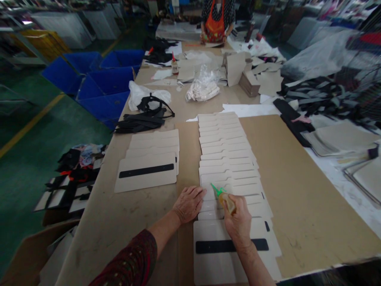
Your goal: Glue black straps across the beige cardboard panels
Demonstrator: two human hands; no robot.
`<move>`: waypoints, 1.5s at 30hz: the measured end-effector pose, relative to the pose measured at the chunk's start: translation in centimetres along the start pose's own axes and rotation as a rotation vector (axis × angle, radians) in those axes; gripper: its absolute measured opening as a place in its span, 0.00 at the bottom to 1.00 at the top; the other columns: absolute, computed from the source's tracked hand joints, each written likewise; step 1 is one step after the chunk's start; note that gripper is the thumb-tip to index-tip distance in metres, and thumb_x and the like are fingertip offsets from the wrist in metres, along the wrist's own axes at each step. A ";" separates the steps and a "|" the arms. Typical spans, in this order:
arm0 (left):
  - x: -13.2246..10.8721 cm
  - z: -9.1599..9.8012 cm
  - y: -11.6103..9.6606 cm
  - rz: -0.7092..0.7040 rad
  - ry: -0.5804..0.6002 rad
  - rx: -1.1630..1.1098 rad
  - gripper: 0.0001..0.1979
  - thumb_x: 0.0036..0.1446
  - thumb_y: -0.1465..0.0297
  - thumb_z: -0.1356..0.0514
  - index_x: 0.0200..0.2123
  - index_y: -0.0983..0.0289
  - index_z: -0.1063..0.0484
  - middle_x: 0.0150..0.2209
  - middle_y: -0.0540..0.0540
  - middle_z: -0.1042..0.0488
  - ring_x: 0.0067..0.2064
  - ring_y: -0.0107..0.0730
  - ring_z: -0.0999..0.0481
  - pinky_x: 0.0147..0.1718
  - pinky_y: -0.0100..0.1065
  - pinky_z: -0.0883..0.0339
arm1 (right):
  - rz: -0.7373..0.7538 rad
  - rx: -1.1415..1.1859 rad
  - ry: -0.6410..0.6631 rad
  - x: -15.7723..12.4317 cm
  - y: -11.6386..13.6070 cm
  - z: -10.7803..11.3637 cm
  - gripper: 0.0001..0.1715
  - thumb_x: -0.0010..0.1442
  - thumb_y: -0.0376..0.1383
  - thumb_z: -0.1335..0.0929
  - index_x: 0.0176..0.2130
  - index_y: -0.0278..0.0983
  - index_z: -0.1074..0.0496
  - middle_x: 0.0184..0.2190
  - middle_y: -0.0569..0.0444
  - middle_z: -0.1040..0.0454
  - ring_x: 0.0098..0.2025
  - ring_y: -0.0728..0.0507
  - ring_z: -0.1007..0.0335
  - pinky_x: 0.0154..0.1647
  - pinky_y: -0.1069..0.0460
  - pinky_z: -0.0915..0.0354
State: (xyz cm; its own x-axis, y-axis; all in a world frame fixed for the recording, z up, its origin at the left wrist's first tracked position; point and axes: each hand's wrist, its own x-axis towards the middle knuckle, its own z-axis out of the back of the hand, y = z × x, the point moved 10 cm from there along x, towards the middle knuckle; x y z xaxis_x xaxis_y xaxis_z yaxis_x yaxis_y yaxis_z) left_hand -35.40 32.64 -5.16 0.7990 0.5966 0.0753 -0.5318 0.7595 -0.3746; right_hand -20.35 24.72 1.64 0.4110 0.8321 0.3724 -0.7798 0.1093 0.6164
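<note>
A long row of overlapping light boards (228, 160) runs away from me down the table. My right hand (238, 217) is wrapped round a glue bottle (228, 201) of amber liquid, its green nozzle (217, 190) tilted down over the boards. Flat at the row's left edge rests my left hand (189, 203), fingers stretched out and holding nothing. The nearest board (214, 268) bears a black strip (212, 246), partly hidden by my right wrist. Left of the row lies a smaller overlapping group of boards (145, 182), the front one also with a black strip (147, 171).
Black straps (139, 123) and a clear plastic bag (204, 85) lie farther up the table. Another bottle (174, 65) stands beyond. Blue bins (104, 87) are at the left. Stacked boards (342, 139) lie at the right. A person in an orange apron (216, 22) stands at the far end.
</note>
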 end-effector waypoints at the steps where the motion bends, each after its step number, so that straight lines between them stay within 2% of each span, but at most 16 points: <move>1: 0.0 0.0 0.0 -0.001 -0.002 -0.001 0.21 0.67 0.67 0.49 0.62 0.60 0.38 0.57 0.58 0.30 0.57 0.43 0.36 0.55 0.48 0.41 | 0.002 0.000 0.001 -0.1 0.2 -0.2 0.08 0.66 0.39 0.34 0.45 0.39 0.32 0.38 0.52 0.29 0.39 0.45 0.29 0.36 0.52 0.33; 7: 0.0 -0.2 0.1 0.000 0.000 -0.013 0.22 0.66 0.69 0.49 0.62 0.60 0.37 0.57 0.57 0.30 0.57 0.42 0.36 0.54 0.47 0.41 | -0.022 0.058 0.031 -0.8 1.1 -1.6 0.08 0.66 0.39 0.34 0.45 0.40 0.31 0.39 0.52 0.28 0.40 0.45 0.29 0.38 0.51 0.32; 10: 0.0 -0.1 0.0 0.001 0.004 -0.011 0.21 0.66 0.69 0.49 0.62 0.59 0.37 0.58 0.57 0.31 0.57 0.42 0.36 0.54 0.48 0.41 | -0.130 0.177 0.002 -1.3 0.2 -2.0 0.11 0.64 0.41 0.33 0.44 0.39 0.30 0.38 0.52 0.27 0.41 0.44 0.29 0.42 0.49 0.31; 14: -0.1 -0.2 0.1 -0.006 0.011 0.000 0.22 0.67 0.68 0.50 0.63 0.59 0.39 0.58 0.57 0.31 0.57 0.44 0.36 0.55 0.48 0.41 | -0.475 0.411 -0.114 -1.9 -4.9 -1.3 0.20 0.58 0.47 0.29 0.44 0.36 0.30 0.37 0.51 0.25 0.37 0.43 0.28 0.39 0.47 0.30; 17: -0.1 -0.3 0.2 -0.008 0.010 0.001 0.23 0.67 0.69 0.50 0.64 0.59 0.40 0.58 0.57 0.31 0.57 0.44 0.36 0.55 0.48 0.41 | -0.630 0.430 -0.288 -1.4 -9.9 1.6 0.26 0.54 0.50 0.27 0.44 0.36 0.31 0.37 0.51 0.26 0.37 0.43 0.29 0.37 0.47 0.31; 21: 0.1 -0.3 0.4 -0.011 0.001 0.010 0.23 0.67 0.70 0.50 0.64 0.60 0.39 0.58 0.57 0.30 0.57 0.43 0.36 0.56 0.47 0.42 | -0.558 0.170 -0.468 1.2 -14.4 7.2 0.27 0.52 0.53 0.28 0.43 0.36 0.30 0.39 0.50 0.28 0.39 0.42 0.31 0.42 0.45 0.34; 24: 0.1 -0.3 0.4 -0.018 0.002 0.022 0.22 0.66 0.70 0.49 0.63 0.61 0.37 0.57 0.58 0.30 0.57 0.43 0.35 0.55 0.46 0.41 | -0.444 -0.045 -0.451 3.3 -15.5 8.9 0.28 0.54 0.56 0.32 0.42 0.36 0.30 0.38 0.48 0.28 0.39 0.42 0.33 0.42 0.45 0.36; 27: 0.1 -0.3 0.4 -0.015 -0.004 0.032 0.22 0.66 0.70 0.49 0.62 0.61 0.37 0.57 0.57 0.30 0.57 0.43 0.35 0.55 0.47 0.41 | -0.354 -0.149 -0.389 4.4 -15.6 8.5 0.29 0.58 0.57 0.35 0.42 0.35 0.30 0.37 0.48 0.28 0.34 0.43 0.36 0.39 0.47 0.37; 31: 0.0 -0.3 0.4 -0.023 -0.011 0.022 0.22 0.66 0.71 0.50 0.62 0.61 0.37 0.57 0.57 0.30 0.57 0.42 0.35 0.55 0.47 0.40 | -0.278 -0.208 -0.338 4.9 -15.0 7.8 0.28 0.61 0.56 0.36 0.43 0.35 0.30 0.37 0.46 0.28 0.35 0.42 0.36 0.38 0.47 0.38; 36: 0.0 -0.2 0.3 -0.024 -0.012 0.021 0.22 0.66 0.70 0.49 0.62 0.61 0.37 0.58 0.57 0.30 0.56 0.43 0.35 0.55 0.47 0.40 | -0.244 -0.263 -0.266 5.1 -14.0 7.3 0.25 0.63 0.54 0.37 0.43 0.36 0.29 0.37 0.48 0.28 0.32 0.43 0.36 0.36 0.48 0.39; 41: 0.0 -0.1 0.3 -0.024 -0.021 0.018 0.22 0.66 0.70 0.49 0.62 0.61 0.37 0.57 0.57 0.29 0.56 0.44 0.35 0.54 0.48 0.39 | -0.203 -0.246 -0.245 4.8 -12.9 6.8 0.24 0.63 0.54 0.37 0.42 0.37 0.29 0.37 0.48 0.28 0.37 0.41 0.34 0.38 0.47 0.38; 45: 0.0 -0.2 0.4 -0.020 -0.022 0.012 0.23 0.66 0.70 0.49 0.63 0.60 0.39 0.57 0.57 0.30 0.56 0.43 0.35 0.55 0.48 0.39 | -0.204 -0.222 -0.232 4.6 -12.6 6.3 0.24 0.63 0.54 0.37 0.42 0.37 0.29 0.36 0.48 0.28 0.37 0.41 0.34 0.39 0.47 0.37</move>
State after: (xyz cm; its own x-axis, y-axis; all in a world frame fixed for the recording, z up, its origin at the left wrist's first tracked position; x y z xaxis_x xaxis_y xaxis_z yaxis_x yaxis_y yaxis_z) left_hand -35.55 32.90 -5.52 0.8029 0.5871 0.1032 -0.5195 0.7740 -0.3619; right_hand -5.68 23.75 0.00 0.6443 0.6390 0.4203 -0.7440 0.3963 0.5379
